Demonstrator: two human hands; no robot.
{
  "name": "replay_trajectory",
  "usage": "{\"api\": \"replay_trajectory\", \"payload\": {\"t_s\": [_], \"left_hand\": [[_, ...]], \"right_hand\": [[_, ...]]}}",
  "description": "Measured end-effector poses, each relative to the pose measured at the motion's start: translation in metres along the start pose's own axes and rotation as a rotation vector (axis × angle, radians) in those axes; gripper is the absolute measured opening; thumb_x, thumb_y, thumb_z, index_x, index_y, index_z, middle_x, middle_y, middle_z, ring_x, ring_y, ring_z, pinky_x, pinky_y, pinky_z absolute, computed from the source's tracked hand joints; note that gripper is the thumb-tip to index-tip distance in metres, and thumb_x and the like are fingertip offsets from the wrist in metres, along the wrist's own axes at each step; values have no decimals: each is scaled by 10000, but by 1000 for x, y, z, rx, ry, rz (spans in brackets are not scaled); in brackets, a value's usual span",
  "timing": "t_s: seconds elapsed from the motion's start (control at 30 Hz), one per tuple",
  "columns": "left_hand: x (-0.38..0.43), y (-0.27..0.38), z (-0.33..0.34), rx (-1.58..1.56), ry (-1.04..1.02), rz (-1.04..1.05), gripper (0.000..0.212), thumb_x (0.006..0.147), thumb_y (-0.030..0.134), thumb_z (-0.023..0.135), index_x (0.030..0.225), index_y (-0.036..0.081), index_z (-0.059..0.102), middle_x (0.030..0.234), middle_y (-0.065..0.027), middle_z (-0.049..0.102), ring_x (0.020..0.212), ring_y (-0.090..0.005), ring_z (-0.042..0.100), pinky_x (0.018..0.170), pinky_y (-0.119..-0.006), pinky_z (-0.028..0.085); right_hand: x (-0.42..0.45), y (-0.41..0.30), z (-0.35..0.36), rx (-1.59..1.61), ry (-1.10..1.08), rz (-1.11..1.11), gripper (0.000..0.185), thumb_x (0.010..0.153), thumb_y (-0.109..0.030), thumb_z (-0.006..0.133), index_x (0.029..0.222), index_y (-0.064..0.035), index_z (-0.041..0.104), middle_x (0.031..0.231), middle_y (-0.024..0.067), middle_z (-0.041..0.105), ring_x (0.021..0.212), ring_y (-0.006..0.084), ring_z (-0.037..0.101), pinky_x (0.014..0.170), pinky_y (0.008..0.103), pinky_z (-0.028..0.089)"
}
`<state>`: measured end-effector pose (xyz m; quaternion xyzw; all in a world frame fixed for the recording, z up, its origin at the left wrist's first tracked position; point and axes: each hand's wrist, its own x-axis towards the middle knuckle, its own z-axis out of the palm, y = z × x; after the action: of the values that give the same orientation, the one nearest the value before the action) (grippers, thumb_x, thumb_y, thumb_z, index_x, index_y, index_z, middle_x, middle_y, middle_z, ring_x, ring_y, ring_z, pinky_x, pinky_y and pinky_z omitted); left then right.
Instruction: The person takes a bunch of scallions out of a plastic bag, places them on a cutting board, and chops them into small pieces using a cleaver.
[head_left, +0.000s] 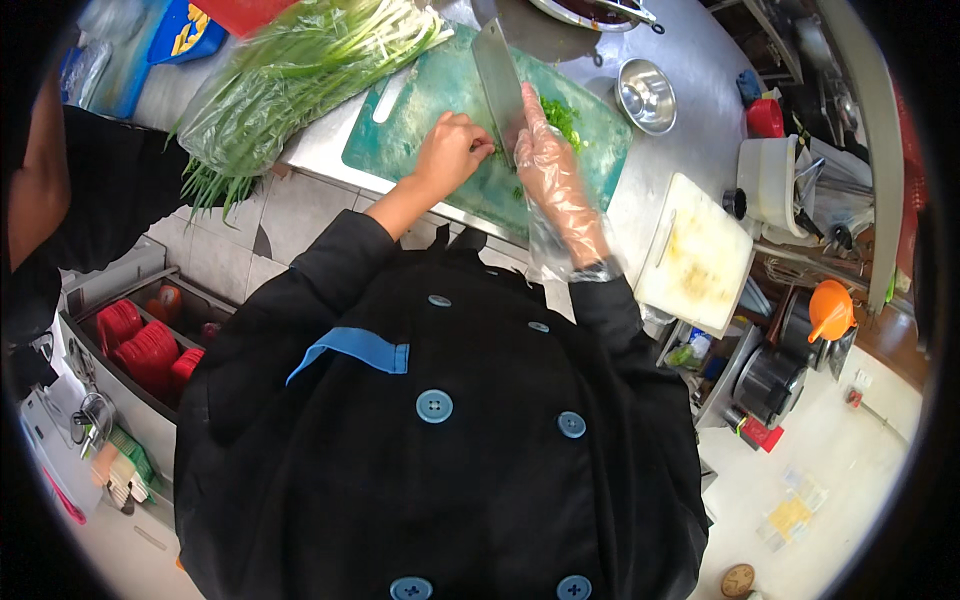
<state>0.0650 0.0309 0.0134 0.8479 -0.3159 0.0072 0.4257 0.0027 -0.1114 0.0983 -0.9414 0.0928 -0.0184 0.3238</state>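
My right hand (550, 169), in a clear plastic glove, grips a broad-bladed cleaver (498, 86), its blade standing on edge over the green cutting board (442, 86). To the blade's left is my bare left hand (454, 150), its fingertips pinched together just above the board; whether they hold a small piece of green cannot be told. Chopped green onion (560, 122) lies in a small heap right of the cleaver, partly behind my right hand. A large bunch of green onions (285, 90), partly in a clear plastic bag, rests over the board's upper left edge.
A small steel bowl (646, 97) stands right of the board, below a larger pan (592, 10). A white cutting board (697, 251) lies at the right. Another person's arm (37, 172) is at the far left, near a blue container (186, 37) of yellow pieces.
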Motion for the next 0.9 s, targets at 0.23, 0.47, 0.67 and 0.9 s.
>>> {"api": "replay_trajectory", "payload": {"t_s": [0.23,0.47,0.67,0.9], "left_hand": [[0,-1,-2,-11,-27,-79,114,700,146,764,740,58,703,690,-89,599,728,-273,565,716,-378,461],[-16,-1,-1,118,73,225,90,762,68,695,835,22,668,837,-105,553,850,-291,540,734,-373,474],[-15,1,-1,50,89,203,71,767,38,679,830,11,661,833,-113,541,841,-309,527,740,-382,466],[-7,-4,-2,7,28,139,60,755,36,682,812,20,670,802,-114,549,830,-310,523,745,-388,462]], "right_hand": [[-21,-10,16,-112,12,90,585,907,-83,471,1460,-163,297,702,241,589,631,396,599,576,488,444],[-14,-16,-8,-81,-48,-5,603,901,-76,475,1465,-171,282,711,256,586,635,419,584,596,495,448],[-7,-4,11,-28,62,-10,610,888,-58,471,1462,-161,293,713,253,592,635,420,591,599,477,453],[-17,-18,15,-72,20,82,570,898,-64,457,1449,-119,320,710,252,591,608,400,588,603,460,462]]}}
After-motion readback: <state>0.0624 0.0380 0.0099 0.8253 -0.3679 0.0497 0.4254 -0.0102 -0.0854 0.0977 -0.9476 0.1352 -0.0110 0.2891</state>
